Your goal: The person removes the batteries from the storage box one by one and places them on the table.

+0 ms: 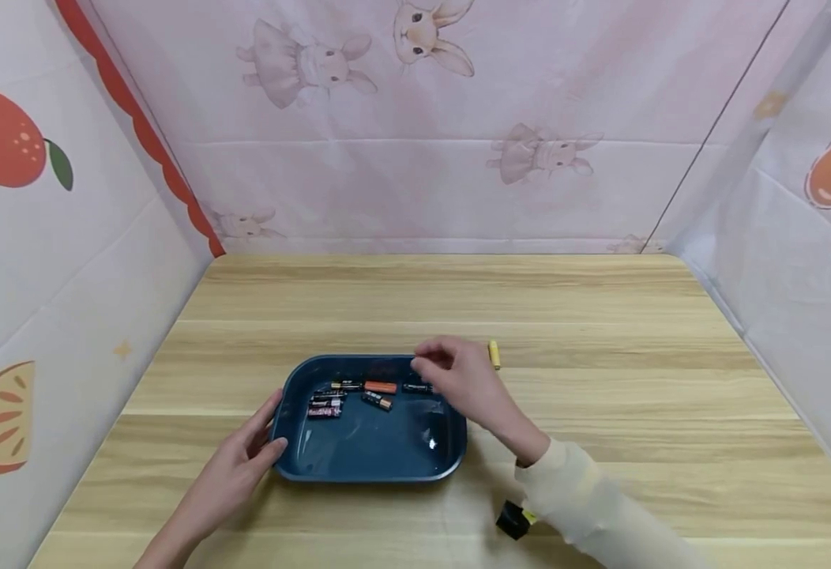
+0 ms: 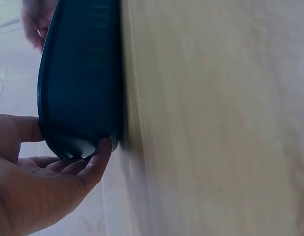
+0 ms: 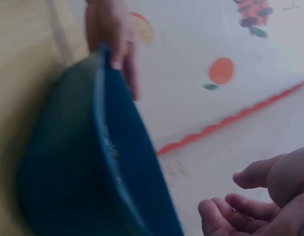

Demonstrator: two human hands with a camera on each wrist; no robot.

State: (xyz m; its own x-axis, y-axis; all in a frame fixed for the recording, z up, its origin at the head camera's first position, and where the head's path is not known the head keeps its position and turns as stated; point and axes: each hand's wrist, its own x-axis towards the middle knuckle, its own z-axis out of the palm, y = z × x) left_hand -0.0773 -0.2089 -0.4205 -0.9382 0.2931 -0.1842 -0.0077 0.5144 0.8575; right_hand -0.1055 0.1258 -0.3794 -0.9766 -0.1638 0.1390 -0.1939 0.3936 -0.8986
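A dark blue rectangular dish (image 1: 366, 466) sits on the table. My left hand (image 1: 234, 474) grips its left end, thumb at the rim and fingers against the outer wall, as the left wrist view (image 2: 48, 191) also shows from close by. Inside the dish lie several small batteries: purple-pink ones (image 1: 325, 412) at the left, an orange one (image 1: 381, 387), and a black one with a copper end (image 1: 377, 401). A dark battery (image 1: 417, 388) is partly hidden by my right hand (image 1: 461, 379). That hand hovers over the dish's right end, fingers loosely bent, holding nothing.
A yellow battery (image 1: 494, 355) lies on the wooden table (image 1: 636, 379) just beyond the right hand. Near the right sleeve is a black object (image 1: 513, 520) with a yellow part, partly covered by the sleeve. Printed fabric walls enclose the table's back and sides.
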